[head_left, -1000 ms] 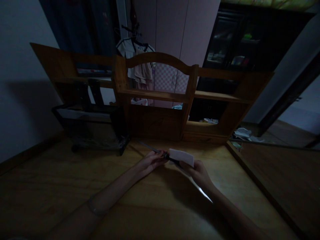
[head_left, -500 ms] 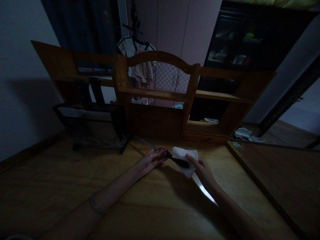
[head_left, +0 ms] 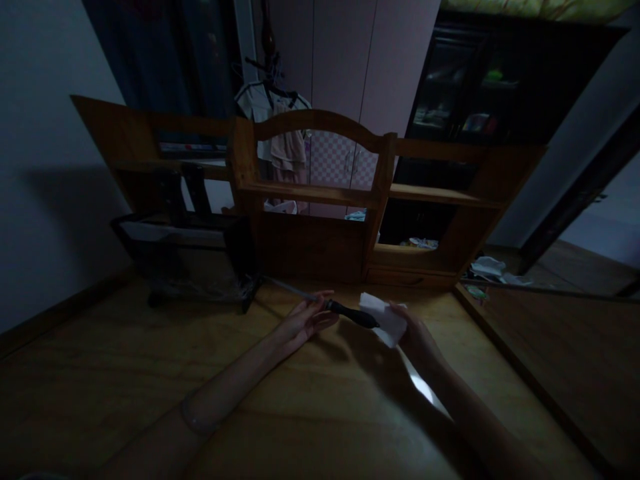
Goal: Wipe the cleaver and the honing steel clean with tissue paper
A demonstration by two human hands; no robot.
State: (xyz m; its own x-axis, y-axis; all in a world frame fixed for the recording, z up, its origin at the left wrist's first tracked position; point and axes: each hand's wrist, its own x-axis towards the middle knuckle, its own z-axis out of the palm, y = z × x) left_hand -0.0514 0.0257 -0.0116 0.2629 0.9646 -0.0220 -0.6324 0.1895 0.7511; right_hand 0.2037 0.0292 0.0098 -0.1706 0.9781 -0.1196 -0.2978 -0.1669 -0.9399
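My left hand [head_left: 303,325] is closed round the grey rod of a honing steel [head_left: 353,313], close to its guard. Its black handle points right and its thin rod slants away to the upper left, towards the knife block. A folded white cloth [head_left: 387,321] is pinched in my right hand [head_left: 419,337]. The cloth lies at the butt end of the handle; whether they touch, I cannot tell. Left of my hands, a dark knife block [head_left: 185,260] stands on the wooden tabletop [head_left: 280,413], with black handles sticking up from it.
Along the back of the table runs a wooden shelf unit [head_left: 310,193]. A raised wooden edge [head_left: 515,367] borders the right side. White wall [head_left: 45,220] is at the left. Beyond are hanging clothes [head_left: 286,143], a pink wardrobe [head_left: 345,60] and a dark cabinet [head_left: 500,87].
My right hand has moved the cloth right along the handle to its butt end, baring more of the handle. My left hand stays on the rod. The view has shifted slightly.
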